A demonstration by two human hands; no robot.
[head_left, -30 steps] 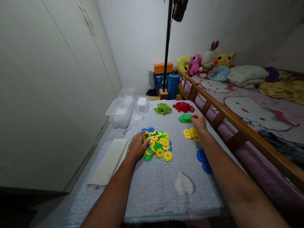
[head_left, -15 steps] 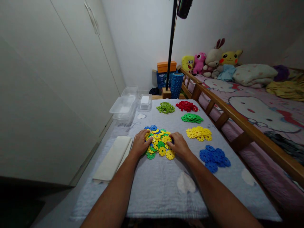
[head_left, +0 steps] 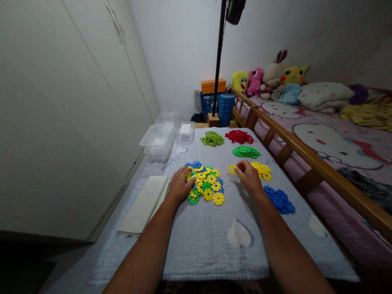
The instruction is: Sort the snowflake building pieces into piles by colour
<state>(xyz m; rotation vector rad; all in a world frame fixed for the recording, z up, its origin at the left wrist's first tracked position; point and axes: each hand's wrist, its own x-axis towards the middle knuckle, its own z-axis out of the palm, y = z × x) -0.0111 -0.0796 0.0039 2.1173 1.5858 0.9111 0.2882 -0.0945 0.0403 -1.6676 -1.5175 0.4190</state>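
Observation:
A mixed heap of notched plastic flower discs (head_left: 211,179), in yellow, green and blue, lies mid-table. My left hand (head_left: 179,185) rests against its left edge, thumb and fingers apart, with no disc gripped that I can see. Between the thumb and fingertips of my right hand (head_left: 249,178) is a yellow flower disc (head_left: 232,169), held just off the heap's right side. Beyond that hand lies a pile of yellow discs (head_left: 263,170), partly hidden by it. Under my right wrist's far side, a pile of blue discs (head_left: 279,200) is partly covered.
Piles of green discs (head_left: 246,152), red pieces (head_left: 239,136) and light green pieces (head_left: 212,139) sit farther back. Clear plastic boxes (head_left: 156,136) stand at the back left, above a folded cream cloth (head_left: 143,206). A wooden bed rail (head_left: 300,153) borders the right side.
My right hand has left the mixed heap and moved right toward the yellow pile, carrying a yellow disc. My left hand has stayed at the heap's left edge.

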